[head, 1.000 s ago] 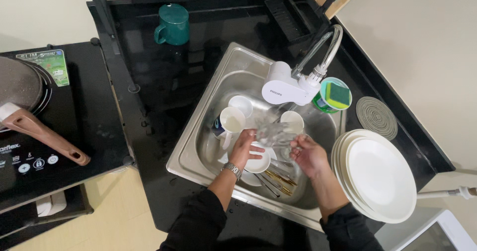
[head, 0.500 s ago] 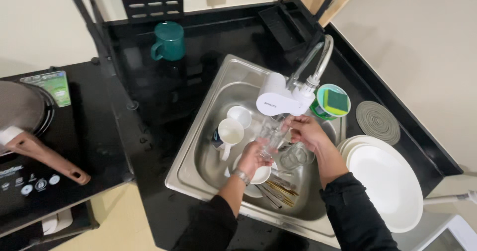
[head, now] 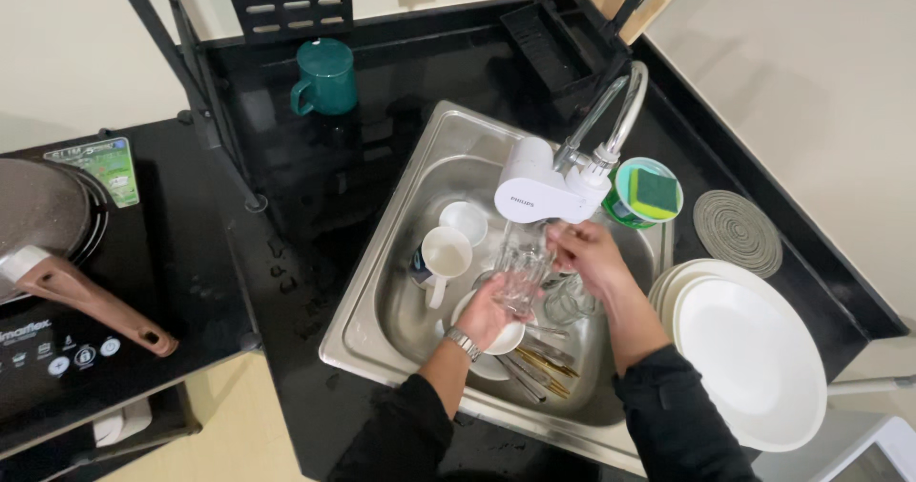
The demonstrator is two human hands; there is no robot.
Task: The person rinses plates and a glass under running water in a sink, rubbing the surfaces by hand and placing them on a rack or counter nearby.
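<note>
In the head view, the left hand (head: 489, 312) holds a clear ribbed glass (head: 520, 272) from below, its grip closed around the base, just under the white filter on the tap (head: 536, 188). The right hand (head: 582, 253) touches the glass near its rim; whether its grip is closed on it cannot be told.

The washing seems to be only partly done. A second glass (head: 570, 301), two white cups (head: 447, 253), a small bowl (head: 496, 334) and golden cutlery (head: 539, 360) lie in the steel sink (head: 372, 282). White plates (head: 749, 348) are stacked on the tabletop at the right, and a green mug (head: 326, 76) stands far left.
</note>
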